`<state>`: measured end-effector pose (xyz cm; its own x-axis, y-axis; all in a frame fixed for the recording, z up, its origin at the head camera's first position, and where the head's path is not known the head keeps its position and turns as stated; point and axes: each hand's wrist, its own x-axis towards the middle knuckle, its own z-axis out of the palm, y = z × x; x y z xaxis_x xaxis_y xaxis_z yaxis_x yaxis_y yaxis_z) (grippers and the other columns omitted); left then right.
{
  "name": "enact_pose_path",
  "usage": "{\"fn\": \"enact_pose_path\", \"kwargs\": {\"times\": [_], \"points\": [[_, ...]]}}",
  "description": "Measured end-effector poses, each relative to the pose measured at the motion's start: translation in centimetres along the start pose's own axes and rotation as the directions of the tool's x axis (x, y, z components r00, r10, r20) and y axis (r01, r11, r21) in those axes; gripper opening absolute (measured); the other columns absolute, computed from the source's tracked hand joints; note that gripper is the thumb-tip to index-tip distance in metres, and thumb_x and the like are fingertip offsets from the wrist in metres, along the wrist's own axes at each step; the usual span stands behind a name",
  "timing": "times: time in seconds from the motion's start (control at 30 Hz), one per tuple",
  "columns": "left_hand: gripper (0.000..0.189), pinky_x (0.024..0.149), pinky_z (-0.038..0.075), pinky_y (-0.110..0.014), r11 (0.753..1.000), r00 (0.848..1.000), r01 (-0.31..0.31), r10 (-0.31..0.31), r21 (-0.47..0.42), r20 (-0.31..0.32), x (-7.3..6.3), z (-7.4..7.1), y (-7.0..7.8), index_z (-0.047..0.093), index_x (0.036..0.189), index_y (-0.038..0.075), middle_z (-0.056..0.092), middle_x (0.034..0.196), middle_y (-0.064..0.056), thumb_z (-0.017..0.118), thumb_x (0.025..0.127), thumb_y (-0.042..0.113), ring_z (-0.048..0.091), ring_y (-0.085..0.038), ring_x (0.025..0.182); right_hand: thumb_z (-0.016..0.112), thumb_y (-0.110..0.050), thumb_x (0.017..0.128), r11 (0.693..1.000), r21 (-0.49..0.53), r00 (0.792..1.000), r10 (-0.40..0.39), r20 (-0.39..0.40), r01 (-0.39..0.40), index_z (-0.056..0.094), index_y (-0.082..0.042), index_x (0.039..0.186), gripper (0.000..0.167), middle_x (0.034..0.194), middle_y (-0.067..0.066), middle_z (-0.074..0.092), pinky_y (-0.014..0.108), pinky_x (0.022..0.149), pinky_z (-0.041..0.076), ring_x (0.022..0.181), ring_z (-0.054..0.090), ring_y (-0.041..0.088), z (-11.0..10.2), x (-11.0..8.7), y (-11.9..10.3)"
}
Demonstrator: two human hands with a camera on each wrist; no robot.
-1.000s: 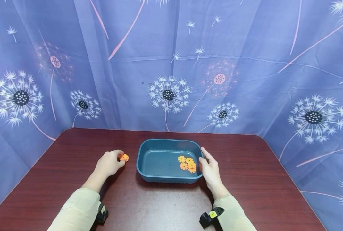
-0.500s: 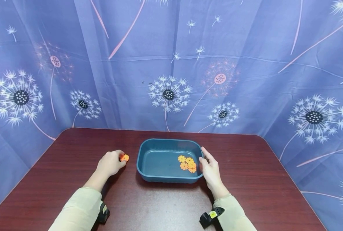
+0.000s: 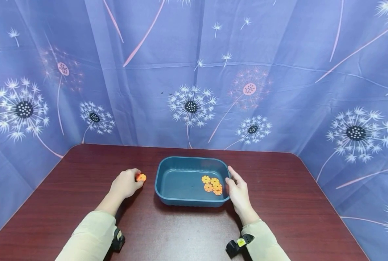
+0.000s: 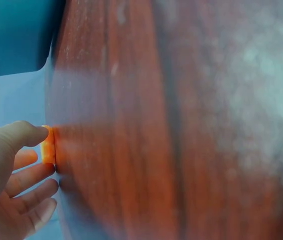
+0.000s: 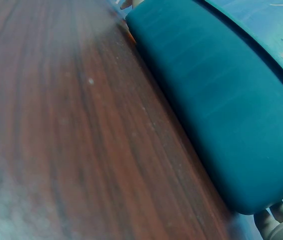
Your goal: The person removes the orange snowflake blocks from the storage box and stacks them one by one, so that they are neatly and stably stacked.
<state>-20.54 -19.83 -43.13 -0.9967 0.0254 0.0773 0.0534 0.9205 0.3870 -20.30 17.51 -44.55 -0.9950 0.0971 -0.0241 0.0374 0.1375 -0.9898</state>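
Note:
My left hand [image 3: 124,184] is low over the table, left of the blue plastic basin [image 3: 177,200]. Its thumb and fingers pinch a small orange notched disc [image 3: 141,177]. In the left wrist view the disc [image 4: 48,145] shows edge-on at the tabletop, between thumb and fingers; the other fingers are spread below it. My right hand [image 3: 238,192] grips the basin's right end, thumb at the rim and fingers along the outer wall. Several yellow-orange notched discs [image 3: 208,187] lie overlapping in the right part of the basin.
The basin stands on a dark red wood-grain table [image 3: 187,232]. Behind the table's far edge hangs a blue curtain [image 3: 141,90] with dandelion prints, also along both sides. A black wrist camera [image 3: 118,241] is on the left sleeve, another black camera [image 3: 234,248] on the right.
The orange disc has turned a little in my left fingers, and the left hand has shifted very slightly right. My right hand, the basin and the discs inside stay put.

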Motion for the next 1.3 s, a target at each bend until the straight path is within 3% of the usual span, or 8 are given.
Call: {"fn": "enact_pose_path", "kwargs": {"times": [0.37,0.53,0.73,0.87,0.97,1.07,1.17,1.3], "points": [[0.046,0.088,0.047,-0.053,0.995,1.0,0.019,-0.019,-0.094,0.002,-0.3,-0.3,-0.1,0.058,0.122,-0.001,0.06,0.121,-0.023,0.066,0.084,0.022,0.056,-0.039,0.11,0.046,-0.009,0.096,1.0,-0.006,1.0,-0.014,-0.008,0.014,0.038,-0.017,0.146,0.051,0.153,0.007,0.031,0.04,0.104,0.035,0.138,0.027,0.018,0.0,0.1,0.2],[0.046,0.088,0.047,-0.052,0.991,0.998,-0.014,0.005,-0.133,-0.07,-0.6,-0.5,0.2,0.058,0.123,0.001,0.059,0.123,-0.021,0.064,0.085,0.025,0.056,-0.039,0.111,0.047,-0.01,0.096,1.0,-0.016,1.0,-0.016,-0.01,0.016,0.038,-0.018,0.145,0.051,0.153,0.005,0.031,0.035,0.102,0.036,0.136,0.029,0.016,0.0,0.1,0.3],[0.045,0.09,0.047,-0.051,0.972,0.987,-0.084,0.051,-0.222,-0.151,-0.8,-0.5,1.3,0.058,0.123,0.002,0.061,0.119,-0.019,0.065,0.086,0.025,0.057,-0.036,0.111,0.048,-0.011,0.096,1.0,-0.026,1.0,-0.014,-0.014,0.014,0.038,-0.016,0.146,0.051,0.152,0.005,0.033,0.019,0.089,0.038,0.133,0.032,0.015,0.0,0.2,0.2],[0.042,0.089,0.049,-0.049,0.954,0.979,-0.115,0.061,-0.278,-0.197,-0.9,-0.5,2.3,0.06,0.121,0.002,0.063,0.114,-0.018,0.068,0.085,0.022,0.06,-0.035,0.107,0.048,-0.011,0.096,1.0,-0.027,1.0,-0.013,-0.016,0.012,0.038,-0.017,0.146,0.051,0.153,0.005,0.032,0.022,0.091,0.037,0.134,0.031,0.015,0.0,0.2,0.2],[0.04,0.086,0.052,-0.045,0.937,0.972,-0.138,0.065,-0.322,-0.227,-0.8,-0.5,3.1,0.061,0.119,0.003,0.064,0.112,-0.017,0.069,0.084,0.02,0.062,-0.032,0.101,0.047,-0.011,0.096,1.0,-0.028,1.0,-0.011,-0.02,0.011,0.038,-0.017,0.145,0.051,0.151,0.006,0.034,0.025,0.089,0.039,0.125,0.037,0.015,0.0,0.2,0.2],[0.039,0.08,0.055,-0.042,0.921,0.966,-0.163,0.075,-0.355,-0.249,-0.8,-0.5,3.9,0.062,0.118,0.003,0.064,0.111,-0.015,0.07,0.084,0.019,0.064,-0.029,0.098,0.048,-0.01,0.096,1.0,-0.027,1.0,-0.01,-0.029,0.01,0.039,-0.017,0.145,0.05,0.142,0.009,0.043,0.024,0.078,0.042,0.102,0.047,0.017,0.0,0.2,0.3],[0.037,0.078,0.054,-0.041,0.913,0.96,-0.183,0.086,-0.364,-0.266,-0.9,-0.5,4.8,0.063,0.117,0.005,0.065,0.11,-0.013,0.071,0.083,0.019,0.063,-0.026,0.098,0.047,-0.01,0.096,1.0,-0.028,0.999,-0.007,-0.034,0.006,0.04,-0.018,0.145,0.05,0.132,0.009,0.046,0.024,0.07,0.042,0.083,0.045,0.019,0.0,0.2,0.4],[0.036,0.077,0.054,-0.041,0.899,0.949,-0.225,0.114,-0.375,-0.295,-1.1,-0.5,6.0,0.064,0.115,0.005,0.065,0.107,-0.012,0.072,0.082,0.018,0.063,-0.025,0.094,0.047,-0.01,0.096,0.999,-0.032,0.999,-0.005,-0.031,0.004,0.04,-0.02,0.145,0.05,0.138,0.007,0.044,0.024,0.073,0.041,0.091,0.044,0.019,0.0,0.1,0.4]]}}
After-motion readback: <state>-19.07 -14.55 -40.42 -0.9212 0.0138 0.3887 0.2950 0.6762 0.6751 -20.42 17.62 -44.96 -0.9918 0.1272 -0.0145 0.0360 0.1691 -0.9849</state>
